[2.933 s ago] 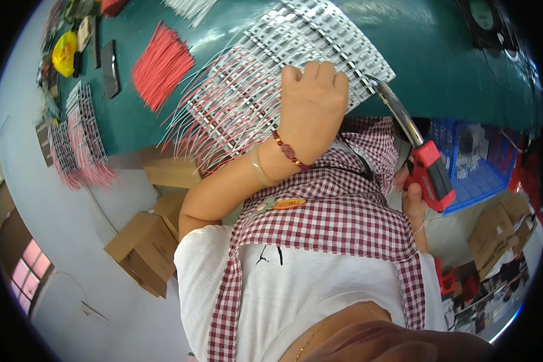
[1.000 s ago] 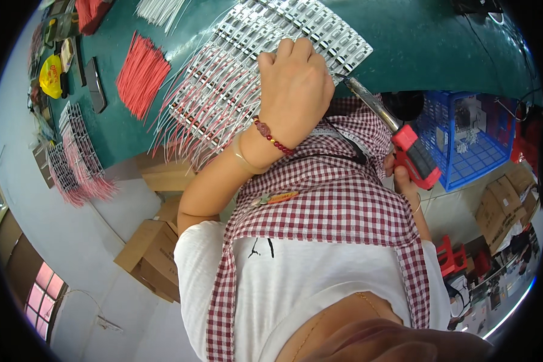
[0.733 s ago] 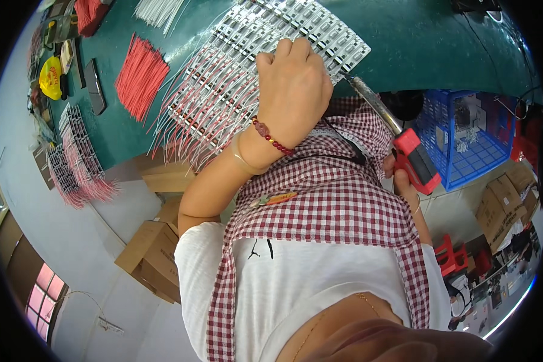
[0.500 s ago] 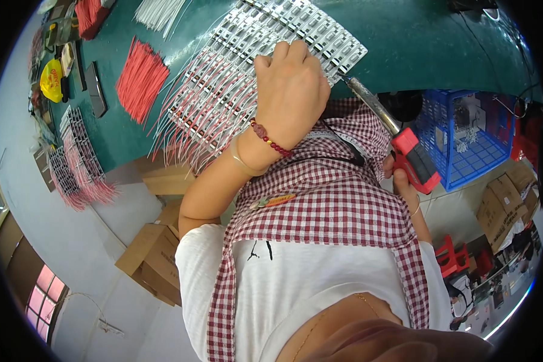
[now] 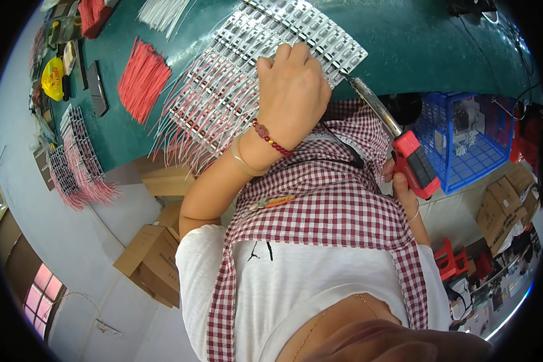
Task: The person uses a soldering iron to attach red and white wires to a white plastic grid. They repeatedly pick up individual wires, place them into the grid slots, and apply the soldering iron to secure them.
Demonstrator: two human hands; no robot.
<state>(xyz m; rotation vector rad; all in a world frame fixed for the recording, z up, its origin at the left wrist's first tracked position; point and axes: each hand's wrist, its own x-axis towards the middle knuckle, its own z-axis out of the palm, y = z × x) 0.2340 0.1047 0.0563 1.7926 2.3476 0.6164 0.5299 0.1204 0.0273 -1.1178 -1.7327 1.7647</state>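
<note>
A soldering iron [image 5: 377, 108] with a red and black handle is gripped in my right hand [image 5: 402, 192]. Its metal shaft slants up and left, with the tip close to the right edge of a panel of small white circuit boards [image 5: 271, 36]. Over that panel my left hand [image 5: 292, 87] is bent with its fingers curled down. Its fingertips, and whatever they may pinch, are hidden behind the hand. Rows of thin red and white wires [image 5: 208, 102] fan out from the panel toward the lower left.
Bundles of red wires [image 5: 143, 81] and white wires [image 5: 165, 15] lie on the green table [image 5: 416, 36], near a phone [image 5: 95, 87]. Wired boards [image 5: 78, 145] sit at its left edge. A blue crate [image 5: 473, 163] stands to the right, cardboard boxes [image 5: 154, 259] below left.
The soldering iron has tilted slightly, its handle a little lower. My left hand stays curled over the panel, almost unmoved.
</note>
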